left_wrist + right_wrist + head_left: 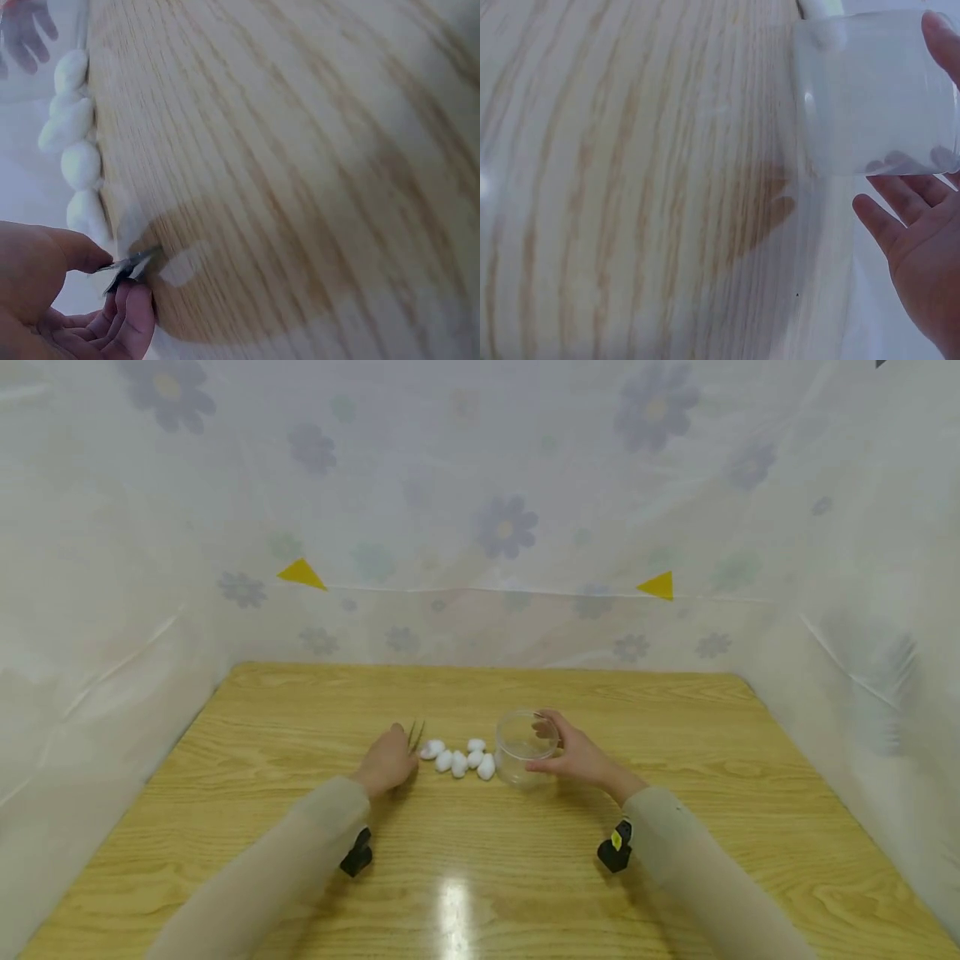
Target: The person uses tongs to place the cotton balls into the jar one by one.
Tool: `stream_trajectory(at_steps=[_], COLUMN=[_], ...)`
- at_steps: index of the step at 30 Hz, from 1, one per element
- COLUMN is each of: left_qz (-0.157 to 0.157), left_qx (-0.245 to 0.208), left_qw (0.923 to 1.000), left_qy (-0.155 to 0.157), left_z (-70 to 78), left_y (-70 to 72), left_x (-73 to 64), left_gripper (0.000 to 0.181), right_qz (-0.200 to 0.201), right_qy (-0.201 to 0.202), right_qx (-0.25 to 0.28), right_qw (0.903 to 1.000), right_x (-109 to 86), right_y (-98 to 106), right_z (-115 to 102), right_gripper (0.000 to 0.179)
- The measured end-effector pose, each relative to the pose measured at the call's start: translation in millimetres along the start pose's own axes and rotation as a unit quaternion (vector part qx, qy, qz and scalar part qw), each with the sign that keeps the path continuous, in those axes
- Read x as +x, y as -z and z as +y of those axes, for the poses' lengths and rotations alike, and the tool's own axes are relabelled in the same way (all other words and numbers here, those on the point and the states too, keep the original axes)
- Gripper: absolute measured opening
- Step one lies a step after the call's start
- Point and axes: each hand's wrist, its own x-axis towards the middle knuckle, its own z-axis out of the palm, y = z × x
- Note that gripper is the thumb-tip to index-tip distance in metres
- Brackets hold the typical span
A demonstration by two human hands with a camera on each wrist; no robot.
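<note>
My left hand [387, 762] pinches a pair of metal tweezers [416, 737] between thumb and fingers; in the left wrist view the tweezers [133, 264] are partly hidden by the fingertips. Several white cotton balls [459, 765] lie in an uneven row on the table between the two hands, the leftmost close beside the tweezers. At the row's right end stands a clear round container [514, 768], upright with its top open. The right hand [573, 755] holds this container from the right, thumb on the near side and fingers round the far side, as the right wrist view of the container [870, 94] also shows.
The wood-grain table [465, 843] reaches back to a pale flowered curtain [465, 543], with plain pale sheeting on both sides. Two yellow triangles [302, 574] mark the back curtain. Black camera mounts [615, 847] hang beneath both wrists, near the tabletop.
</note>
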Motion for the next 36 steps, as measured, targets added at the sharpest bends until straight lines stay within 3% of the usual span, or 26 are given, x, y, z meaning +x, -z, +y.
stream_trajectory(at_steps=[5, 11, 17, 23, 31, 36], left_qz=[0.030, 0.052, 0.064, 0.042, 0.025, -0.012], left_qx=[0.000, 0.004, -0.027, -0.047, -0.071, -0.069], left_qw=[0.9995, 0.9982, 0.9960, 0.9949, 0.9856, 0.9866], left_qy=[-0.007, -0.028, -0.056, -0.079, -0.151, -0.147], left_z=[-3.5, -7.2, -18.3, -29.7, -48.0, -56.5], left_y=[3.2, 10.1, 16.2, 24.9, 36.1, 40.1], left_x=[2.5, 3.0, 4.1, 4.1, -2.1, 0.0], left_gripper=[0.018, 0.028, 0.031, 0.030, 0.025, 0.022], right_qz=[-0.001, -0.004, -0.007, -0.003, -0.003, -0.005], right_qy=[0.000, 0.001, 0.000, 0.001, -0.001, 0.000], right_qx=[-0.004, 0.001, 0.007, 0.008, 0.012, 0.014], right_qw=[1.0000, 1.0000, 1.0000, 1.0000, 0.9999, 0.9999], right_x=[0.3, -1.3, -1.9, -1.7, -1.1, -1.2], right_y=[0.3, 2.6, 2.2, 1.0, 0.4, 0.7], right_z=[-0.4, -5.2, -5.4, -4.0, -1.4, 0.2], right_gripper=[0.085, 0.086, 0.085, 0.083, 0.084, 0.084])
